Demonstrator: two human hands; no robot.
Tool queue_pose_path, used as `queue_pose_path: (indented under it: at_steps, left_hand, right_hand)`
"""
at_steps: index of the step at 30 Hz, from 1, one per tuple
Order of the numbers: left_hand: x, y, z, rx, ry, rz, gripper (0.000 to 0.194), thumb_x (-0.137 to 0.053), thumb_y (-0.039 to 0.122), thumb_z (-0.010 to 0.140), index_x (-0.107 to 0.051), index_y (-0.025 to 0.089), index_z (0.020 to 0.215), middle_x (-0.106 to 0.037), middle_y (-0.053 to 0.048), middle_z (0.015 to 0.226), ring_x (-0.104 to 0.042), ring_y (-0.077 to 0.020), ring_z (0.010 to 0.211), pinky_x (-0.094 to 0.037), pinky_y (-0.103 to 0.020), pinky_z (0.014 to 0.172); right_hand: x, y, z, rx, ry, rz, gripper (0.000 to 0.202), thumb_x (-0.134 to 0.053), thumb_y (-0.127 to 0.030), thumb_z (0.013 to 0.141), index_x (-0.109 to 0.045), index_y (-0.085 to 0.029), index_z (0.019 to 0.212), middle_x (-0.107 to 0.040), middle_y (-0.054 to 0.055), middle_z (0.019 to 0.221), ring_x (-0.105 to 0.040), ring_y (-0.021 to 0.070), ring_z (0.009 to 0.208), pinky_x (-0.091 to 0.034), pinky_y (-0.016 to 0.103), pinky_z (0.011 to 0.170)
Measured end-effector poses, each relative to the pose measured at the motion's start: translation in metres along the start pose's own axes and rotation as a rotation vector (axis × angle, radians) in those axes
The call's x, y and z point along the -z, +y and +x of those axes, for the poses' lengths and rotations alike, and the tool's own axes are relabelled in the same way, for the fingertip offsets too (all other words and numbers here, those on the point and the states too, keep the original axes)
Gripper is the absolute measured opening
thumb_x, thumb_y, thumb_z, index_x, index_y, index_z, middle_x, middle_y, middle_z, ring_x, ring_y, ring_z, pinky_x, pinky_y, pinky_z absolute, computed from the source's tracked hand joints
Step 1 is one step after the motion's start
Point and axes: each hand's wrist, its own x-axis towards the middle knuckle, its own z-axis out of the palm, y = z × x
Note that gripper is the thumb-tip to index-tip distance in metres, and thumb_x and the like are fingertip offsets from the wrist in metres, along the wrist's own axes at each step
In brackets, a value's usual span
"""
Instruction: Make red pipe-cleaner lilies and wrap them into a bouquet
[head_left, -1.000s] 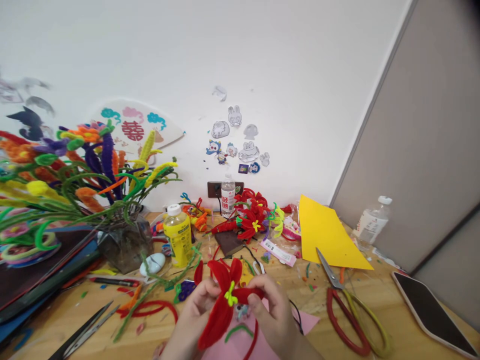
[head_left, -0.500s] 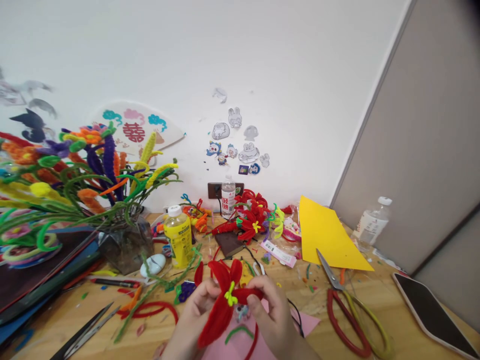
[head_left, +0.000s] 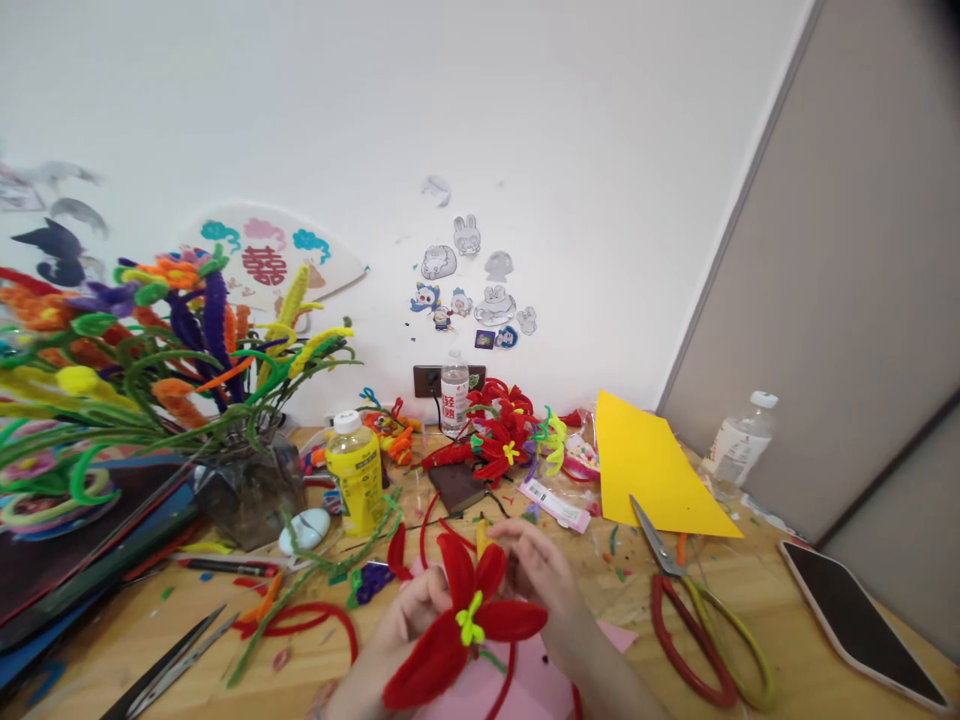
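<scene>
"Grip, your left hand [head_left: 411, 615]?"
"Pinching the red flower [head_left: 436, 660], at six o'clock over pink paper [head_left: 538, 685]."
"Your right hand [head_left: 546, 580]?"
"Beside it, one o'clock; I can't tell its hold."

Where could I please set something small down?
Bare wood shows between the phone and the scissors beside it, and between those scissors and the right hand, with scraps farther back. It is crowded around the red flowers.

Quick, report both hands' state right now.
Left hand: closed, holding the red flower.
Right hand: fingers bent beside the flower; whether it grips anything cannot be told.
</scene>
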Motion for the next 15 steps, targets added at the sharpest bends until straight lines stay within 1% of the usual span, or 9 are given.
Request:
queue_pose_path:
  at_steps: [3,6,10,12,15]
  left_hand:
    - [0.001,0.0,0.001,0.004,-0.017,0.009,0.035,-0.081,0.037,0.05,-0.058,0.018,0.069,-0.057,0.001,0.064,-0.049,-0.0101,0.056,-0.035,-0.021,0.053]
    - [0.003,-0.001,0.002,0.0,-0.012,0.007,0.032,-0.079,0.037,0.055,-0.057,0.018,0.069,-0.058,0.001,0.064,-0.05,-0.0107,0.057,-0.036,-0.021,0.055]
    - [0.01,-0.005,0.004,-0.032,0.014,-0.012,0.025,-0.076,0.031,0.061,-0.057,0.019,0.071,-0.058,0.002,0.066,-0.048,-0.0101,0.058,-0.036,-0.021,0.057]
    - [0.013,-0.008,0.006,-0.042,-0.01,-0.025,0.023,-0.075,0.032,0.063,-0.057,0.02,0.072,-0.057,0.002,0.066,-0.048,-0.011,0.06,-0.037,-0.023,0.059]
    - [0.013,-0.009,0.007,-0.041,-0.075,-0.04,0.026,-0.076,0.035,0.061,-0.058,0.02,0.072,-0.056,0.001,0.065,-0.048,-0.0124,0.061,-0.037,-0.024,0.06]
  right_hand:
    - [-0.002,-0.001,-0.001,-0.047,0.016,0.015,0.032,-0.064,-0.048,0.073,-0.058,-0.017,0.08,-0.051,-0.004,0.06,-0.044,0.0075,0.048,-0.033,0.019,0.047]
    - [-0.004,-0.004,-0.001,-0.043,0.057,0.027,0.033,-0.068,-0.048,0.068,-0.057,-0.017,0.075,-0.051,-0.004,0.058,-0.043,0.0075,0.047,-0.033,0.019,0.047]
    - [-0.004,-0.001,-0.001,-0.038,0.064,0.108,0.033,-0.072,-0.045,0.064,-0.057,-0.017,0.072,-0.053,-0.004,0.059,-0.045,0.0072,0.047,-0.035,0.019,0.047]
    - [-0.004,0.002,-0.001,-0.052,0.063,0.174,0.033,-0.074,-0.044,0.063,-0.057,-0.017,0.073,-0.054,-0.004,0.059,-0.046,0.0072,0.047,-0.035,0.019,0.047]
    - [-0.004,0.004,-0.001,-0.084,0.044,0.234,0.037,-0.076,-0.045,0.06,-0.059,-0.017,0.076,-0.056,-0.003,0.059,-0.048,0.008,0.048,-0.035,0.019,0.048]
